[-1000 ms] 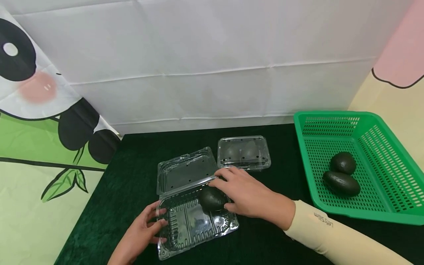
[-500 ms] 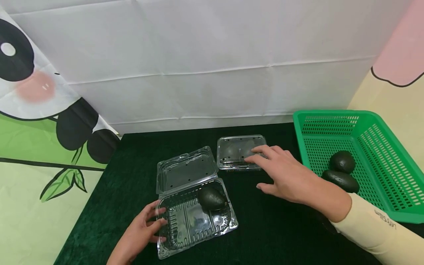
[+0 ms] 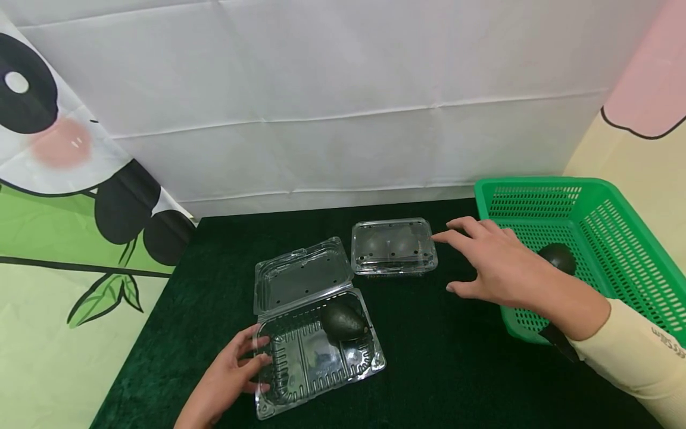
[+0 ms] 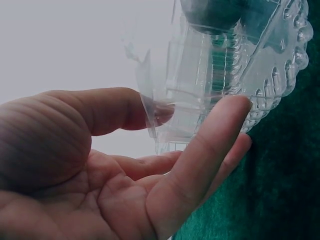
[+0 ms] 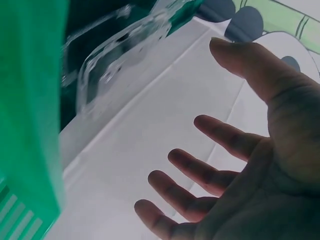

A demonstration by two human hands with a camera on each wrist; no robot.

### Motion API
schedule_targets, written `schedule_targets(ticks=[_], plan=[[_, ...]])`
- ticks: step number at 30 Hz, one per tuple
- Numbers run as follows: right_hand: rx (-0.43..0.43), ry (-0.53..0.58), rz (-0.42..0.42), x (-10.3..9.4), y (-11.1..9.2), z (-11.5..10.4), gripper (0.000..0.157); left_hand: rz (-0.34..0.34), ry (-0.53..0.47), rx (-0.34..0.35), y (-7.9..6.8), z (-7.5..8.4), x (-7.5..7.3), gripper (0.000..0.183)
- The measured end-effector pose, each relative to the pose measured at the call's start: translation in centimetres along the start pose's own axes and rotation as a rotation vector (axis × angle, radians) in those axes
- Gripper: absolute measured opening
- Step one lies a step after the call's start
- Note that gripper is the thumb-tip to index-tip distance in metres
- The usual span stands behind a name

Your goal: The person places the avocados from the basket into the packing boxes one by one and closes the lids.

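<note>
A dark avocado lies at the right end of an opened clear plastic clamshell box, whose lid is folded back. My left hand rests at the box's left side, with fingertips showing through the rim; in the left wrist view the thumb lies behind clear plastic and the fingers are extended. Holding nothing, my right hand is spread between the far container and the green basket. Inside the basket a second avocado partly shows; my forearm hides the area in front of it.
Behind the opened box stands a closed clear container with two rounded shapes visible through its lid. Dark green cloth covers the table, and a white sheet hangs along its back edge.
My right hand has let go of the avocado in the box and moved right to the basket's near-left side. The forearm now covers the elongated basket avocado. My left hand has stayed in place.
</note>
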State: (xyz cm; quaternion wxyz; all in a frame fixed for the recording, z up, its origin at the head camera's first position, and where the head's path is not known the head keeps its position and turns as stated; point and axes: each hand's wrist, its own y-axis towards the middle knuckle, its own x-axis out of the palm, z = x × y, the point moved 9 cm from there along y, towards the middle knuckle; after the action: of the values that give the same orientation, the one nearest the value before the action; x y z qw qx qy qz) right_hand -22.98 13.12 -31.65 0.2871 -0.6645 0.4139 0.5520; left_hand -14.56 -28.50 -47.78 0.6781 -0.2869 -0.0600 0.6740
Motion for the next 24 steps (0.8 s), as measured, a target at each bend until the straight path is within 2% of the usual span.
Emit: schedule_targets(ticks=[7, 24], plan=[[0.087, -0.016, -0.042, 0.0, -0.5, 3.4, 0.079, 0.001, -0.002, -0.016, -0.1, 0.1, -0.1, 0.062], [0.192, -0.04, -0.09, 0.3, -1.3, 10.2, 0.083, 0.011, 0.006, -0.02, -0.1, 0.0, -0.2, 0.062]])
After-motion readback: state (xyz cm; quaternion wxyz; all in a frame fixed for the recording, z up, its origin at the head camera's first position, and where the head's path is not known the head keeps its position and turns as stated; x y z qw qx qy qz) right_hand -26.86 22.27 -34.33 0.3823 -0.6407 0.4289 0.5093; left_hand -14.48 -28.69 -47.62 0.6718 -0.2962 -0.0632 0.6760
